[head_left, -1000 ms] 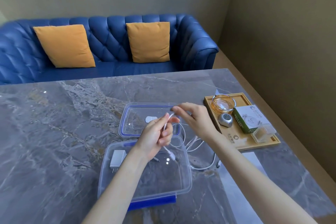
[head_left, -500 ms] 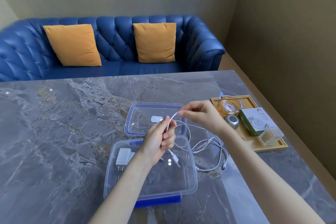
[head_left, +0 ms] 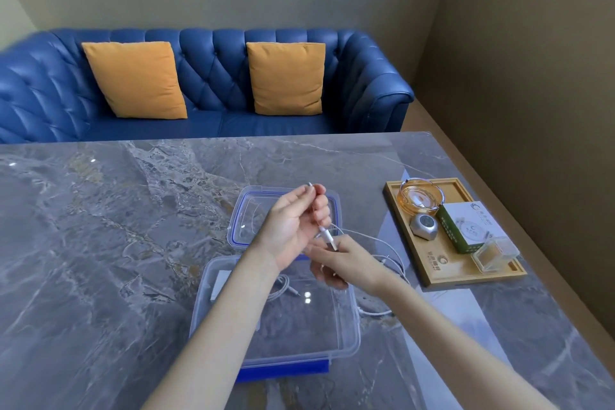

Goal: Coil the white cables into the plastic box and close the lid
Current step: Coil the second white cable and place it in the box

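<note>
The left forearm (head_left: 226, 319) covers most of the white charger (head_left: 220, 283) in the plastic box (head_left: 346, 348), and the left hand (head_left: 293, 226) hides the middle of the lid (head_left: 334, 210) behind it. The right hand (head_left: 342, 260) conceals where the white cable (head_left: 376, 238) runs beneath its palm. The sofa (head_left: 213, 76) is cut off at the left edge, and print on the green-and-white carton (head_left: 466, 226) is too small to read.

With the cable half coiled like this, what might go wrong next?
1. The thin white cable trails loose on the grey marble table outside the clear plastic box; it may snag the rim.
2. The left hand pinches only the plug end, so loops could slip.
3. The blue-rimmed lid could trap stray cable.
</note>
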A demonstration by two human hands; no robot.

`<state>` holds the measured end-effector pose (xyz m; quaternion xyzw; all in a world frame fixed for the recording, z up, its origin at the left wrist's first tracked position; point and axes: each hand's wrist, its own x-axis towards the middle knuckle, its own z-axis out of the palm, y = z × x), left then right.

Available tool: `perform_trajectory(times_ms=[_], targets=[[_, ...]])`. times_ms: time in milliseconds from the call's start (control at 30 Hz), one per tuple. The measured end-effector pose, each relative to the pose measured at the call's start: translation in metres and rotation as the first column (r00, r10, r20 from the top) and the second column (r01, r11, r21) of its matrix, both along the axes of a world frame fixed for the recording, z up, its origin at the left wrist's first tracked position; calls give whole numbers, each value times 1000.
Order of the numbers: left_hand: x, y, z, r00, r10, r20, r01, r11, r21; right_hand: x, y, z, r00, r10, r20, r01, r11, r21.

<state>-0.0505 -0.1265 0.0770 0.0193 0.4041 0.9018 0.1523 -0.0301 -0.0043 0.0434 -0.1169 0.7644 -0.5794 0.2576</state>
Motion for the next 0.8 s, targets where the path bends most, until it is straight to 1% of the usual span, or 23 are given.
perform_trajectory(times_ms=[67, 133, 200, 233, 300, 333, 400, 433, 467, 500, 567, 633, 700, 767, 800], targets=[[-6, -7, -12, 998, 46, -50, -53, 988, -145, 2, 3, 4, 993, 109, 37, -111, 992, 55], [-11, -14, -24, 992, 75, -105, -103, 949, -297, 1, 7, 8, 982, 171, 82, -182, 972, 152], [-15, -20, -33, 983, 84, -162, -149, 879, -453, 2, 12, 12, 969, 220, 115, -242, 944, 226], [-15, -21, -37, 977, 74, -199, -172, 825, -538, 3, 14, 17, 965, 244, 100, -262, 930, 257], [-12, -21, -42, 965, 13, -262, -193, 712, -675, 1, 17, 31, 958, 286, -8, -264, 897, 353], [-8, -19, -44, 962, -30, -272, -181, 675, -715, -2, 19, 37, 946, 306, -102, -238, 876, 420], [0, -15, -43, 962, -115, -249, -118, 646, -754, -9, 23, 48, 901, 322, -292, -131, 842, 523], [4, -12, -42, 962, -155, -224, -71, 650, -756, -13, 25, 53, 879, 312, -362, -81, 844, 530], [8, -9, -40, 963, -190, -190, -12, 676, -737, -16, 28, 58, 863, 290, -413, -46, 860, 508], [12, -6, -37, 967, -209, -143, 55, 724, -688, -19, 30, 61, 854, 262, -450, -21, 880, 474], [18, -2, -31, 976, -215, -40, 163, 838, -520, -24, 34, 67, 846, 169, -506, 32, 931, 365], [21, -2, -26, 974, -223, 36, 223, 923, -314, -25, 36, 70, 854, 35, -519, 81, 976, 200], [23, -3, -20, 968, -240, 77, 248, 959, -135, -25, 36, 66, 873, -105, -477, 130, 991, 20], [24, -6, -15, 965, -254, 61, 256, 967, -13, -24, 33, 56, 897, -243, -368, 203, 968, -144], [24, -8, -12, 960, -274, 52, 271, 961, 51, -24, 32, 49, 907, -295, -299, 242, 949, -200]])
